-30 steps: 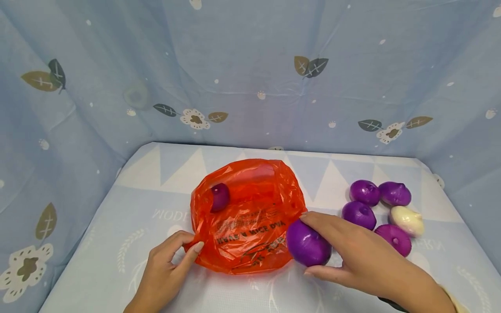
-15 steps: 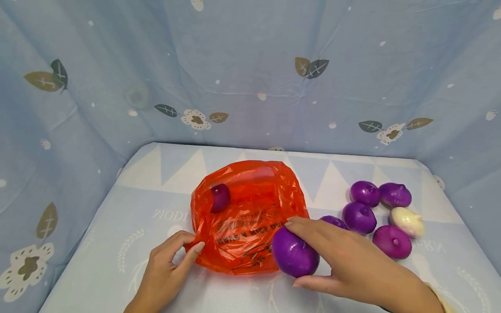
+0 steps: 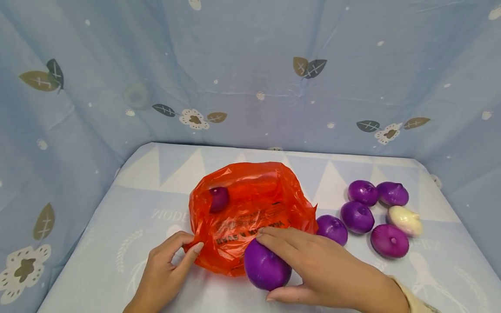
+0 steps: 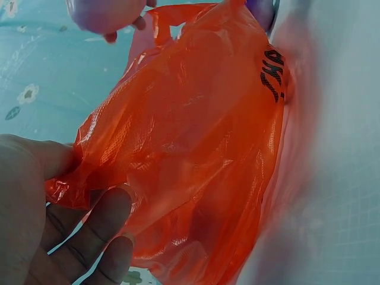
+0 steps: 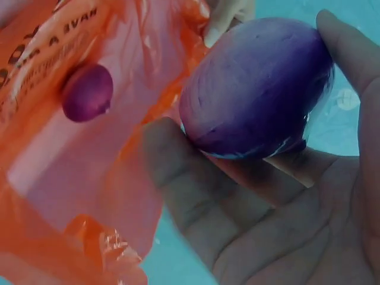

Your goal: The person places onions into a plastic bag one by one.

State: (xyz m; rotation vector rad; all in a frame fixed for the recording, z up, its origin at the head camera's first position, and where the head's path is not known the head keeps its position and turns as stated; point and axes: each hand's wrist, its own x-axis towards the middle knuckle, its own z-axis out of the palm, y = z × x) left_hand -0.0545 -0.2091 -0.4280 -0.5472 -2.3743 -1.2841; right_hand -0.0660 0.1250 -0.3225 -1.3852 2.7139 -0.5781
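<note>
While the left hand (image 3: 168,267) pinched the red plastic bag (image 3: 256,191) and the right hand (image 3: 318,267) gripped a purple onion (image 3: 264,268) by the bag's near side, pulling the bag wide and going gently seemed best.

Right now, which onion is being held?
The purple onion gripped by the right hand; no hand holds any other. One onion shows inside the red bag; six more lie on the table to its right.
</note>
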